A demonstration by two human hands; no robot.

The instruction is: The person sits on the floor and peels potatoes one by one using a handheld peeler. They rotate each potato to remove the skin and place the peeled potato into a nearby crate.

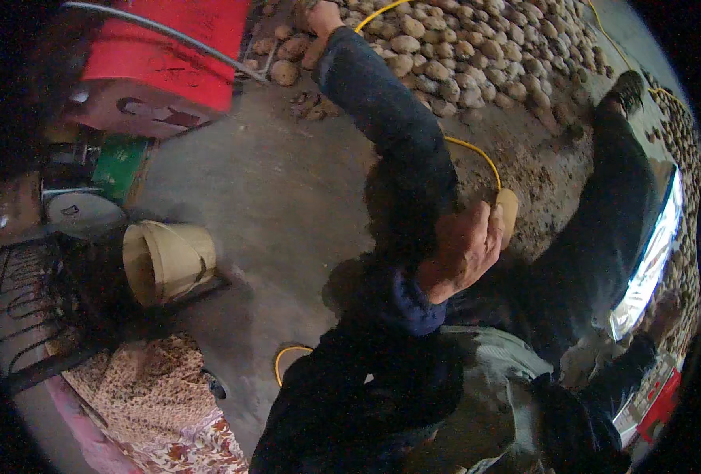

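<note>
My right hand is closed round a smooth, pale yellow oblong object, whose exact kind I cannot tell. A yellow cable runs up to the object; whether they join is unclear. My left arm, in a dark sleeve, stretches to the top edge, where my left hand is partly cut off beside large potatoes and a wire-like frame. What the left hand touches is hidden. A big heap of potatoes spreads over the floor, with loose soil at its near edge.
A red container stands at upper left, below a grey metal bar. Lower left are a cream bucket on its side, a black wire rack and patterned cloth. Another person's leg and sleeve are at right, near a pale sack.
</note>
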